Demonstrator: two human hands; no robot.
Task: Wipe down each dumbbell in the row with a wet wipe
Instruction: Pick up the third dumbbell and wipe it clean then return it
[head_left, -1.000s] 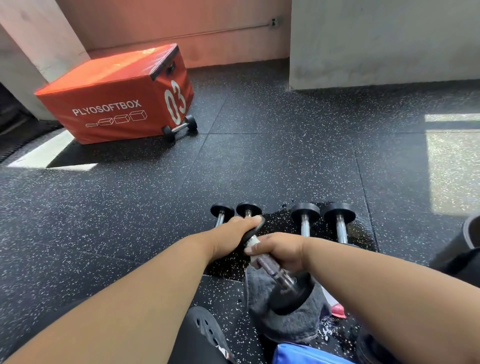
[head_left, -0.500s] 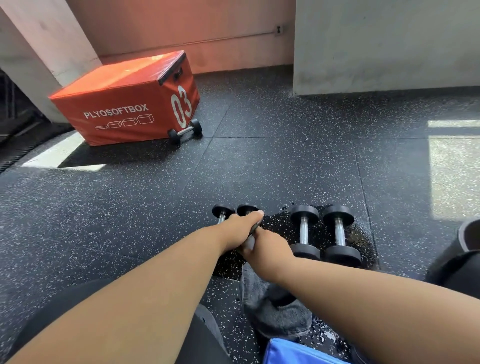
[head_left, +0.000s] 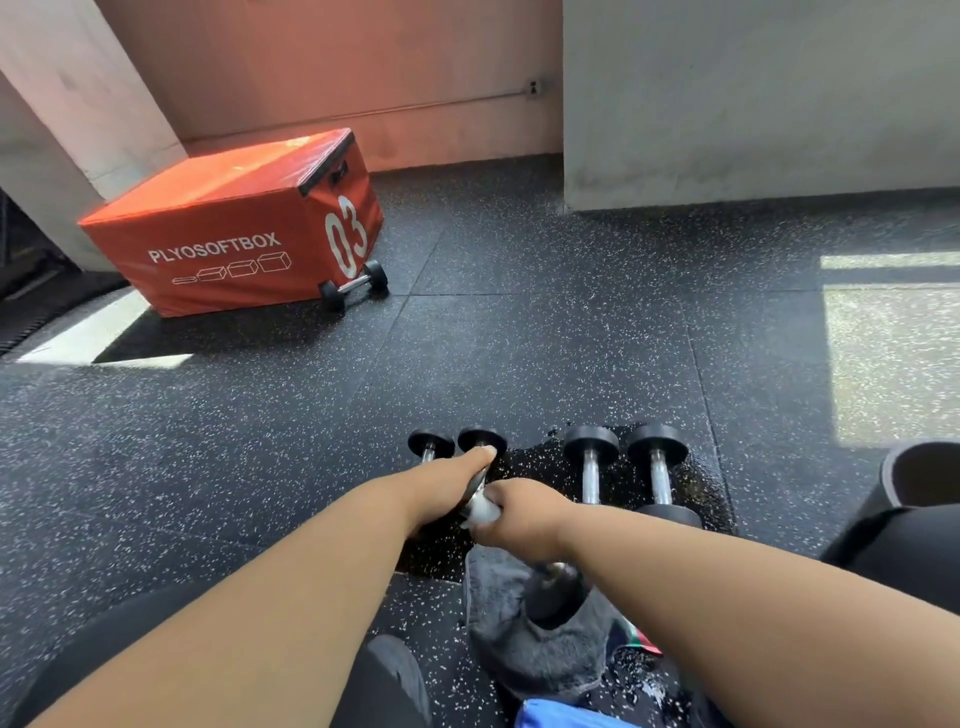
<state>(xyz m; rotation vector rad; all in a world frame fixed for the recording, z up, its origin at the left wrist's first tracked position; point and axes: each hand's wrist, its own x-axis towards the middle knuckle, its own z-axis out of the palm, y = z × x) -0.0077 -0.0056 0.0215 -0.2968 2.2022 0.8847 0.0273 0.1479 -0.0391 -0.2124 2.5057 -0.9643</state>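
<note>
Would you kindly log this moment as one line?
left hand: steadies dumbbell | right hand: wipe on handle | dumbbell end on towel

Both hands are closing around one dumbbell (head_left: 540, 566), the left hand (head_left: 447, 488) on its far head, the right hand (head_left: 524, 517) wrapping a wet wipe (head_left: 480, 512) on the bar. Just left of the grip two small dumbbells (head_left: 457, 444) are crowding it; just right, two larger dumbbells (head_left: 623, 467) are standing close. Below the grip a grey towel (head_left: 540, 649) is lying underneath. Beyond it, bare floor (head_left: 519, 353) is stretching open to the orange box (head_left: 228, 228).
</note>
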